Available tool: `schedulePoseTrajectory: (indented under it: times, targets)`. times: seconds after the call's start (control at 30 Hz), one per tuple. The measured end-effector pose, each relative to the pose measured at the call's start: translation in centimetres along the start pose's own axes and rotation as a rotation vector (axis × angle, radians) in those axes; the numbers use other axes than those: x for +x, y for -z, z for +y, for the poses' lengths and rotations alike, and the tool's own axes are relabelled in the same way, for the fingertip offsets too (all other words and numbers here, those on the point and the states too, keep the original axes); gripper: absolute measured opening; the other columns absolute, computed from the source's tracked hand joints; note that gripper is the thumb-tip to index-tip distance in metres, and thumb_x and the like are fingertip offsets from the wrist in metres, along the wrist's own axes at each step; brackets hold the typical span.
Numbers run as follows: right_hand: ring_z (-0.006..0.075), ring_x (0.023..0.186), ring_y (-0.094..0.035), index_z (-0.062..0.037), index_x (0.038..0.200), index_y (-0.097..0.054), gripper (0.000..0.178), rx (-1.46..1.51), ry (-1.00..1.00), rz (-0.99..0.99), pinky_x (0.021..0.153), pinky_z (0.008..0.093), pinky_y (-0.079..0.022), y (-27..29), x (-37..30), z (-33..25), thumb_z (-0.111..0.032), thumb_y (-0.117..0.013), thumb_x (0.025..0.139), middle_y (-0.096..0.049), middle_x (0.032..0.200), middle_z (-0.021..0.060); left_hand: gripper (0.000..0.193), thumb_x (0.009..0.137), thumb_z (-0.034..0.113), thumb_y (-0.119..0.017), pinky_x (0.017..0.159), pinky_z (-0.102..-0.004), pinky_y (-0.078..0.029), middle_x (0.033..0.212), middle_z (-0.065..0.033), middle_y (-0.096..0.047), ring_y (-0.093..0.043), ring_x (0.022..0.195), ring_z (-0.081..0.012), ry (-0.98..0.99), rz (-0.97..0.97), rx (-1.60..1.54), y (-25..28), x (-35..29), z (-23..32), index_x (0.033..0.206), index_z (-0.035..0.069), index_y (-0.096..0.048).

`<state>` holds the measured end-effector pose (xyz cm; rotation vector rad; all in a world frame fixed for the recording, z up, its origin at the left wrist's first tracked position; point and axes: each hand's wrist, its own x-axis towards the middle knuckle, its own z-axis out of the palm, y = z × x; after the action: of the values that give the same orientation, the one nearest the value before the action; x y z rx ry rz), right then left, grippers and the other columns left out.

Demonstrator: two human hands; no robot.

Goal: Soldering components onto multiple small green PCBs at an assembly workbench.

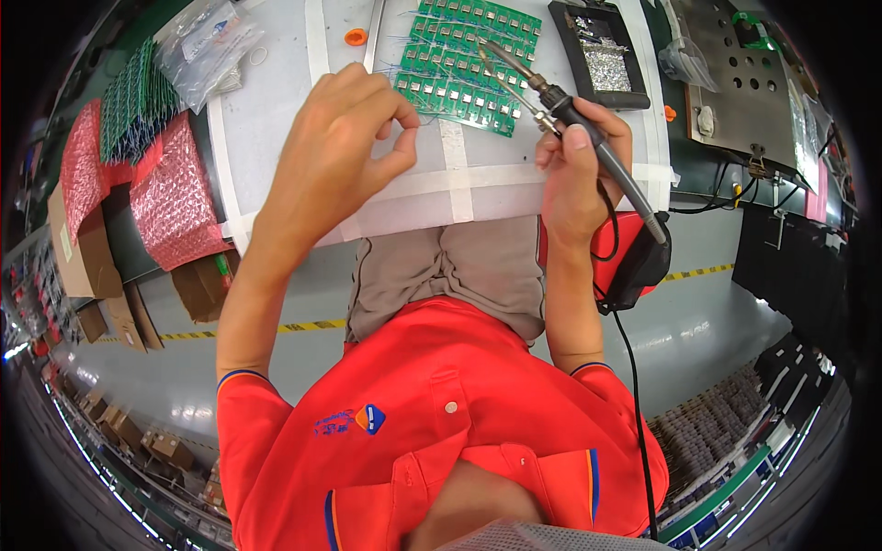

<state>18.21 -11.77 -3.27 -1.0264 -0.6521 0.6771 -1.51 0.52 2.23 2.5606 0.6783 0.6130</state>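
Note:
A green circuit board panel [473, 64] lies on the white work surface, with rows of small silver parts and thin blue wires across it. My right hand [579, 165] is closed around the dark handle of a soldering iron [588, 129], which has a thin metal tube fixed alongside. Its tip points left and away from me, over the panel's upper middle. At the panel's near left edge, my left hand [344, 147] is closed, thumb and forefinger brought together; whatever they pinch, if anything, is too small to make out.
A black tray [602, 55] of small shiny metal pieces stands right of the panel. Left are a stack of green boards [138, 101], pink bubble wrap [175, 197] and clear plastic bags [207, 55]. An orange piece [356, 37] lies beyond my left hand. A black cable [634, 386] hangs at right.

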Motion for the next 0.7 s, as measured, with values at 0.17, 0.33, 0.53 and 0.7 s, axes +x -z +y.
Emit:
schedulePoseTrajectory:
  times: [0.17,0.33,0.53,0.7]
  targets:
    - [0.0192,0.087,-0.066,0.0041,0.127,-0.048,0.051,-0.298,0.053,-0.23,0.08,0.031,-0.055,-2.0,-0.3,-0.6,0.008,-0.069,0.081,-0.062,0.103,0.0137,0.015,0.068,-0.001,-0.071,0.064,-0.0335,-0.04,0.067,-0.0044,-0.044,-0.047,0.069,-0.0214,0.003,0.071,-0.125,-1.2,-0.1,1.3,0.078,0.004,-0.06]
    - [0.0177,0.099,-0.063,0.0033,0.131,-0.044,0.061,-0.322,-0.02,-0.382,0.09,0.0316,-0.054,-2.8,-0.4,-0.3,0.015,-0.071,0.077,-0.059,0.114,0.0133,0.017,0.067,0.001,-0.072,0.067,-0.0345,-0.042,0.068,-0.0031,-0.05,-0.05,0.07,-0.0215,0.009,0.097,-0.149,-1.9,0.0,2.0,0.075,0.006,-0.058]
    - [0.0163,0.098,-0.062,0.0028,0.13,-0.045,0.06,-0.301,-0.043,-0.386,0.089,0.0302,-0.054,-2.7,-0.9,-0.3,0.014,-0.071,0.078,-0.059,0.113,0.0125,0.019,0.067,0.0,-0.072,0.069,-0.036,-0.044,0.072,-0.005,-0.053,-0.053,0.073,-0.0231,0.098,0.107,-0.251,-2.9,-1.3,2.2,0.079,0.005,-0.059]
    - [0.0164,0.097,-0.062,0.0022,0.13,-0.044,0.059,-0.225,-0.059,-0.344,0.087,0.0305,-0.054,-3.1,-1.5,-0.3,0.014,-0.071,0.078,-0.06,0.109,0.0129,0.02,0.071,-0.001,-0.073,0.073,-0.0352,-0.049,0.082,-0.0069,-0.062,-0.061,0.082,-0.0254,0.147,0.225,-0.371,-3.5,-2.3,3.3,0.087,0.002,-0.062]
